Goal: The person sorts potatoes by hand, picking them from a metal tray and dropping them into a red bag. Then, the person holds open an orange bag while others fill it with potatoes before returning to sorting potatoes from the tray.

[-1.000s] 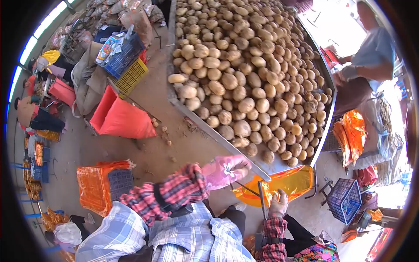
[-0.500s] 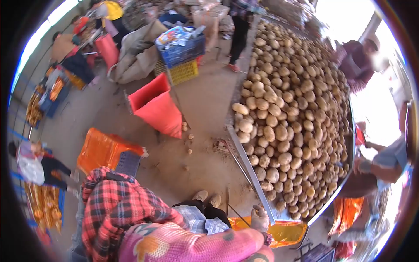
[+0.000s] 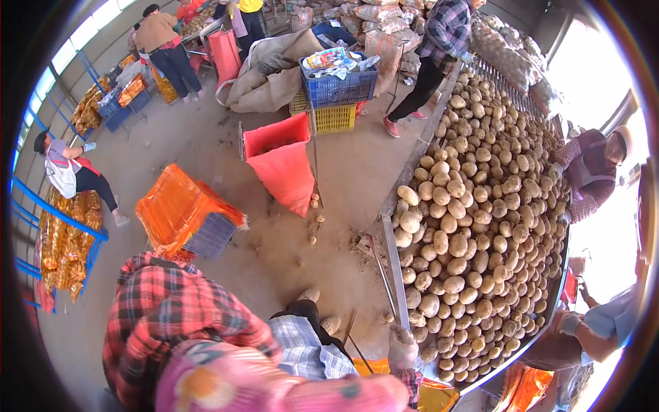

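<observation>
My right hand (image 3: 403, 348), in a greyish glove, is at the near corner of a big metal-edged table (image 3: 392, 257) heaped with potatoes (image 3: 467, 264). It is right beside the rim, close to an orange bag (image 3: 437, 397) hanging below the table's end. Its fingers are blurred and point up toward the pile; I cannot tell how far they are bent. A pink patterned sleeve (image 3: 274, 384) crosses the bottom of the view. My left hand is out of view; red plaid cloth (image 3: 178, 309) fills the lower left.
An upright red sack (image 3: 281, 161) stands on the floor. Nearer is a dark crate (image 3: 211, 235) with orange bags (image 3: 175, 209) over it. A blue crate (image 3: 340, 89) sits on a yellow one (image 3: 335, 118). Co-workers stand around the table and at the left.
The view has swung, bringing more of the far side into sight; potatoes and sacks appear shifted right. My right hand stays by the table corner. At the right, a co-worker's hands reach to the pile.
</observation>
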A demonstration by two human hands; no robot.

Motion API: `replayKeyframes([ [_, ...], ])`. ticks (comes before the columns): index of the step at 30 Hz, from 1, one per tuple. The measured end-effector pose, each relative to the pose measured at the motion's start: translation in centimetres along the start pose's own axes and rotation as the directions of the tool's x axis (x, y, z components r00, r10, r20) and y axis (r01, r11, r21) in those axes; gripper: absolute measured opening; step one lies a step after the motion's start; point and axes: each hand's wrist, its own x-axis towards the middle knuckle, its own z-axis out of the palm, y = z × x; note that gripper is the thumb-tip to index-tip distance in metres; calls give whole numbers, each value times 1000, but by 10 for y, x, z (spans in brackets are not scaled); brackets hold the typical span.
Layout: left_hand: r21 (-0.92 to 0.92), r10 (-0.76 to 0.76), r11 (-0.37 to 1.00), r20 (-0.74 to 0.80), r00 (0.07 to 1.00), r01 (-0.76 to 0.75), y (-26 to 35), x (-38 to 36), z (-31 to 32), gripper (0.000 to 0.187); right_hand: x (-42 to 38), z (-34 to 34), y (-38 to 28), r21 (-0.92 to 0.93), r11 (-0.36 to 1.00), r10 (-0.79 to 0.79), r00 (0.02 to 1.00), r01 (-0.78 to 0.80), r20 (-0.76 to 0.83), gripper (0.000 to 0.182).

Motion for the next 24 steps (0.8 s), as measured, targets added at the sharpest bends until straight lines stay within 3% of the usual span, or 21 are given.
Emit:
replayKeyframes([
  [8,-99,50,994,66,997,-43,-36,10,7,45,2,5,-14,32,990,136,991,-136,6,17],
  [11,-174,74,983,119,990,-53,-57,10,5,46,6,10,-16,56,992,115,990,-111,-80,16],
  [13,-216,56,976,216,975,-8,-80,7,6,46,20,8,-20,38,989,143,989,-141,-47,17],
  [14,-221,19,974,294,956,49,-101,2,8,46,22,32,30,56,983,179,982,-176,-63,27],
  [15,-210,-65,965,395,917,159,-130,-5,7,47,36,48,36,77,975,213,973,-207,-84,38],
  [16,-148,-205,938,495,844,315,-167,-16,6,47,56,56,45,83,982,173,982,-167,-71,38],
  [18,73,-543,780,572,614,622,-249,-47,-10,48,59,6,-42,85,904,415,908,-419,56,37],
  [19,137,-696,635,527,487,760,-294,-66,-24,48,69,-5,-69,70,839,532,840,-540,110,37],
  [20,53,-830,453,390,399,890,-342,-96,-36,51,75,11,-43,390,775,507,857,-497,85,39],
  [21,-97,-926,278,236,294,956,-390,-125,-49,55,79,28,-20,671,624,494,868,-400,58,41],
  [22,-142,-981,172,65,182,975,-464,-173,-52,64,87,21,-47,763,491,559,824,-420,93,40],
  [23,-300,-992,118,7,126,947,-559,-240,-67,71,95,4,-80,439,731,588,809,-523,-16,42],
  [24,-241,-996,-70,-39,-81,968,-563,-222,-108,75,97,-4,-106,158,869,489,861,-468,-140,44],
])
